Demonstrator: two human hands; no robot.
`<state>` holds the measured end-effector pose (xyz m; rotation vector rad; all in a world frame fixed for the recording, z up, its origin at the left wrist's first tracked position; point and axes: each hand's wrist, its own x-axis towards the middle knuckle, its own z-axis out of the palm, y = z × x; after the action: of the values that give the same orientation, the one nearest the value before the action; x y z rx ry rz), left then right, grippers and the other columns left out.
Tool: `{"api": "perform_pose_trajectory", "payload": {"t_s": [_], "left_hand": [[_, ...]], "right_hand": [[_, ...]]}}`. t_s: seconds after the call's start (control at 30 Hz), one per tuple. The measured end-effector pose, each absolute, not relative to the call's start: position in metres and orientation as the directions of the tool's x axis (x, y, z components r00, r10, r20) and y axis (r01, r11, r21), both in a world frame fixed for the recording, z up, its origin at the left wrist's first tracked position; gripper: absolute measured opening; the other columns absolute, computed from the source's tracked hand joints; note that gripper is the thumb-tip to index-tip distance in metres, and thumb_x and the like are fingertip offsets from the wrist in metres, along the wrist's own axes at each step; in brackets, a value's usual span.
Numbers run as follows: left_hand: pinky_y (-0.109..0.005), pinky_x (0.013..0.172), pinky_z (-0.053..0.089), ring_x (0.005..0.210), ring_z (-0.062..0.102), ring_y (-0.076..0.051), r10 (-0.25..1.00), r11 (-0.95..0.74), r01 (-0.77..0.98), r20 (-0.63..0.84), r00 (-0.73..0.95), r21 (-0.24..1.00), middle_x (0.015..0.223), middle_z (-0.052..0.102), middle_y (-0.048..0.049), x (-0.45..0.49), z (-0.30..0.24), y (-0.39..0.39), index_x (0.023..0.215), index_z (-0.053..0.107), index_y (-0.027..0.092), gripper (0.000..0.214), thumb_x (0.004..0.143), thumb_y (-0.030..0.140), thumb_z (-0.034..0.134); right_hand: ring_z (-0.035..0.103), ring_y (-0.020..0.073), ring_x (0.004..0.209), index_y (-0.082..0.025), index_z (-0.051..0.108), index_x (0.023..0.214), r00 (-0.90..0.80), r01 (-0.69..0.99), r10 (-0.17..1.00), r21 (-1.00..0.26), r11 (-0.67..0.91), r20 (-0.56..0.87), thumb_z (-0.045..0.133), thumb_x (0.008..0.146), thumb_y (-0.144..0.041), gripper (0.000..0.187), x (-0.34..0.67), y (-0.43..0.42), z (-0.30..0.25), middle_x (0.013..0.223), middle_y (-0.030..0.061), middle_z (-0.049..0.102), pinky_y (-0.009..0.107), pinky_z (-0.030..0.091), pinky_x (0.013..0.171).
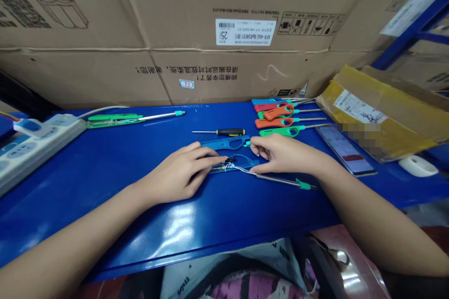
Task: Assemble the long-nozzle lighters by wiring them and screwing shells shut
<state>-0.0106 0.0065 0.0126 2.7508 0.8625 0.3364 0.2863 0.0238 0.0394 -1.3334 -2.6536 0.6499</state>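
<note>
Under my left hand (185, 168) lies one blue lighter shell half (242, 162), gripped near its back, with the index finger reaching to a small black part (229, 160) and white wires (242, 168). The wires run into a loose metal tube (280, 180) that bears a mint-green piece (303, 184). My right hand (284, 152) has curled fingers, its thumb by the shell's front end. A small mint-green part (247, 143) shows at its index finger; what the fingers hold is partly hidden. The other blue shell half (220, 143) lies behind.
A black-and-yellow screwdriver (229, 132) lies farther back. Several assembled lighters (280, 121) sit at the back right, near a phone (345, 149), a yellow-taped box (361, 107) and a white mouse (418, 166). An opened green lighter (115, 120) and a power strip (38, 145) are on the left.
</note>
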Motion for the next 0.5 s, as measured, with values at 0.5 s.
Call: {"api": "perform_pose_trajectory", "payload": {"t_s": [0.5], "left_hand": [[-0.043, 0.095, 0.049, 0.109, 0.060, -0.025, 0.526, -0.849, 0.477, 0.267, 0.807, 0.228, 0.132, 0.064, -0.0084, -0.010, 0.011, 0.003, 0.140, 0.056, 0.024, 0.040, 0.100, 0.029, 0.052]], "right_hand": [[0.057, 0.0141, 0.070, -0.018, 0.063, 0.092, -0.495, 0.701, 0.852, -0.501, 0.508, 0.172, 0.064, 0.093, -0.027, 0.009, 0.280, 0.034, 0.016, 0.085, 0.0020, 0.061, 0.028, 0.043, 0.064]]}}
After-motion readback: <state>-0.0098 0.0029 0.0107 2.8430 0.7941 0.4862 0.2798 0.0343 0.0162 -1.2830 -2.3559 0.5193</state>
